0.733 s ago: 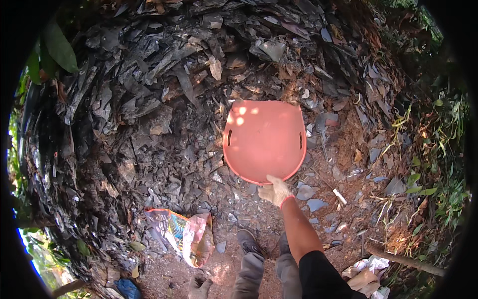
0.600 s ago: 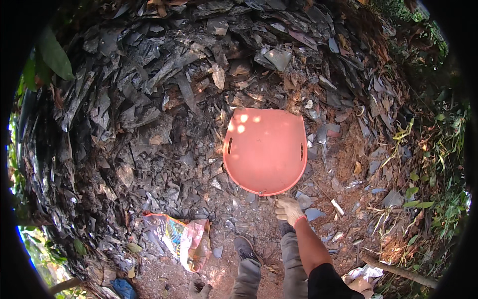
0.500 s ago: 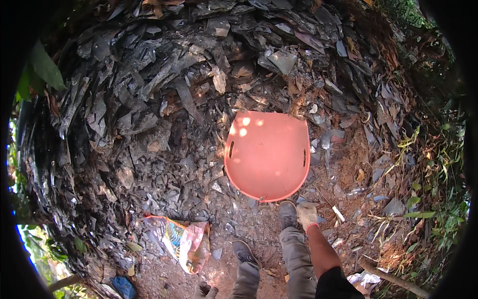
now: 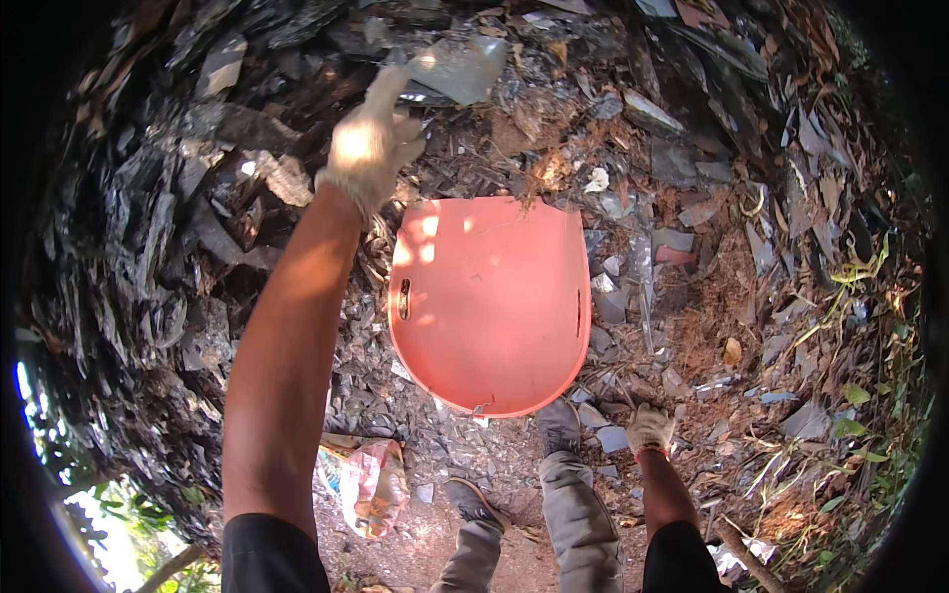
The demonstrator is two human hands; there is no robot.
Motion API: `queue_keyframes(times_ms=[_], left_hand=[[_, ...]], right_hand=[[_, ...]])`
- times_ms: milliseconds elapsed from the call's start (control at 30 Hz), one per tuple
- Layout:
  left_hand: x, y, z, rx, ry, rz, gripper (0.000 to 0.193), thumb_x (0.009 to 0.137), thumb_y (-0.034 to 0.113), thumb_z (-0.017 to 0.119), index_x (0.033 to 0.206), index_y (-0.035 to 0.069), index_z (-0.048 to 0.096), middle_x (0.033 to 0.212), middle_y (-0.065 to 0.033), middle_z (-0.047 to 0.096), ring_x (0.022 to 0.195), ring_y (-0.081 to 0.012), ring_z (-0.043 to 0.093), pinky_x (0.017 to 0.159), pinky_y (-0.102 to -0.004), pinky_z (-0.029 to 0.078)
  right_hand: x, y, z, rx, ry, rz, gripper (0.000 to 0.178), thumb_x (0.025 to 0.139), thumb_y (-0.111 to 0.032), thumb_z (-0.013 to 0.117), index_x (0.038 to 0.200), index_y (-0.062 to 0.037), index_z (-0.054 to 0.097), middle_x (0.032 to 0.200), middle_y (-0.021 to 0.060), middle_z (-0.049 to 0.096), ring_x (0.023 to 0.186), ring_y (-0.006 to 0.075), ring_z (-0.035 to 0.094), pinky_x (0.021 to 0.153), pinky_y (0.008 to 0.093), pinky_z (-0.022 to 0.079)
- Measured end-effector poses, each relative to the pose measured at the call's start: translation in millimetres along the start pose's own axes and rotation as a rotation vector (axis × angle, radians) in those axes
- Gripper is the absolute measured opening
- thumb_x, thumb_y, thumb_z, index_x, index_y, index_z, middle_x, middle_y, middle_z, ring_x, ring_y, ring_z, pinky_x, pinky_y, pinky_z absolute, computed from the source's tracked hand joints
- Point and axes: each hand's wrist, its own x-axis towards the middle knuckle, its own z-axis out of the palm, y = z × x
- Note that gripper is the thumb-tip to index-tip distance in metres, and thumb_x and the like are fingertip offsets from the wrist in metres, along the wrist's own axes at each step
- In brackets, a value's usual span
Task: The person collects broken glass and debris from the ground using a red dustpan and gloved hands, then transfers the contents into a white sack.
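My left hand point(image 4: 371, 143), in a pale work glove, reaches far forward over the stone heap, somewhat blurred. Its fingers are apart, and the foremost reaches the left edge of a flat grey-green slate slab point(image 4: 465, 69); no firm grip on it shows. My right hand point(image 4: 650, 430), also gloved, is low beside my right boot point(image 4: 560, 428), near small grey slate pieces point(image 4: 612, 438). Its fingers look loosely parted, with nothing visible in them. Between my arms lies a shallow orange-pink plastic scoop pan point(image 4: 489, 306) with slotted handles, holding only specks of dirt.
Broken slate point(image 4: 148, 267) is heaped in front and to the left. A crumpled printed plastic sack point(image 4: 374, 489) lies left of my left boot point(image 4: 476, 501). At the lower right are a stick point(image 4: 746, 553) and white scraps; green plants point(image 4: 880, 395) line the right edge.
My left hand has swung from the lower edge far forward to the slab. The view has shifted, so the pan appears farther left. My right hand stays low, now slightly farther from the boot.
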Motion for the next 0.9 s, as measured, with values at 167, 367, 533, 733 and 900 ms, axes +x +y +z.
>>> queue_keyframes(times_ms=[167,367,533,733,900], left_hand=[[6,-17,32,-0.063,0.102,0.035,0.067,0.094,0.043,0.071,0.132,-0.009,0.054,0.116,-0.0213,0.066,0.109,-0.0324,0.069,0.092,-0.0407,0.060],[-118,-106,34,-0.622,0.277,-0.244,0.041,0.103,0.040,0.064,0.139,0.022,0.056,0.111,0.0037,0.068,0.079,-0.0095,0.065,0.068,-0.0240,0.055],[-183,-183,-35,-0.658,0.295,-0.296,0.029,0.103,0.035,0.065,0.117,0.009,0.066,0.087,-0.0013,0.071,0.069,-0.0110,0.064,0.072,-0.0279,0.061],[-208,-267,-93,-0.366,0.166,-0.513,0.032,0.101,0.038,0.068,0.119,0.012,0.067,0.103,-0.0010,0.074,0.082,-0.0117,0.069,0.072,-0.0290,0.059],[-205,-263,-97,-0.022,0.092,-0.500,0.032,0.100,0.037,0.069,0.111,0.007,0.069,0.095,-0.0048,0.071,0.081,-0.0221,0.068,0.074,-0.0360,0.058]], right_hand=[[-47,5,34,0.529,-0.023,0.154,0.040,0.102,-0.042,0.053,0.107,-0.0033,0.064,0.105,0.0236,0.071,0.095,0.0468,0.068,0.084,0.0586,0.052],[-99,45,80,0.910,0.142,0.320,0.028,0.101,-0.029,0.064,0.097,-0.0024,0.070,0.087,0.0093,0.074,0.080,0.0253,0.071,0.077,0.0371,0.054],[-145,98,67,1.001,0.230,0.573,0.043,0.107,-0.037,0.055,0.084,-0.0025,0.067,0.069,0.0014,0.065,0.063,0.0093,0.056,0.056,0.0339,0.047],[-174,149,92,1.736,0.642,1.065,0.043,0.104,-0.046,0.060,0.082,-0.0090,0.063,0.063,-0.0055,0.051,0.055,0.0090,0.042,0.049,0.0325,0.034],[-123,130,13,2.383,0.716,1.042,0.045,0.101,-0.053,0.062,0.071,-0.0220,0.048,0.058,-0.0074,0.047,0.045,0.0095,0.040,0.043,0.0276,0.033]])
